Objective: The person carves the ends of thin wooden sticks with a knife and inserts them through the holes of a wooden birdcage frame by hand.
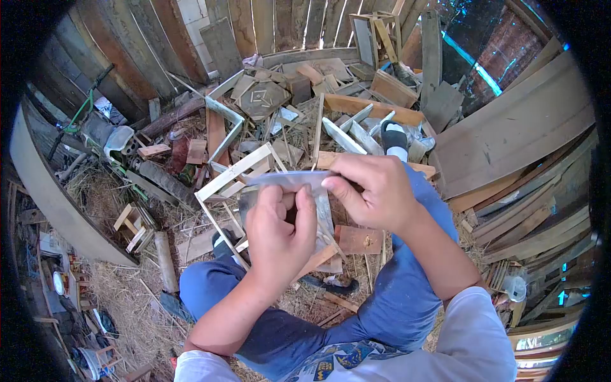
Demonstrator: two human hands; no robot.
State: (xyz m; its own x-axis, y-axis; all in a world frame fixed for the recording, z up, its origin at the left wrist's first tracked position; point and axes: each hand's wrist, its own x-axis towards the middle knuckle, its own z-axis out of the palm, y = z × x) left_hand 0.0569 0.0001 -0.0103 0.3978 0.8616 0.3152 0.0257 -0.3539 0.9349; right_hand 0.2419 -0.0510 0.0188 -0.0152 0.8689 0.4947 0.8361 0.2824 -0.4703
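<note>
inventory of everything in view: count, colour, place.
thin strip: 1, pale grey-blue, between the hands
light wooden frame: 1, pale, beyond left hand
brown panel: 1, brown, floor below right hand
large boards: 2, grey-brown, left and right sides
scrap wood: many, mixed browns, ahead
wall planks: many, brown, top
straw: uncountable, tan, floor
clear container: 1, colourless, right
smaller clutter: too jumbled to count
trousers: 1 pair, blue, bottom
left hand: 1, bare, centre
right hand: 1, bare, right of centre

Both hands point(282, 223) point(379, 191) close together, half-curled
</note>
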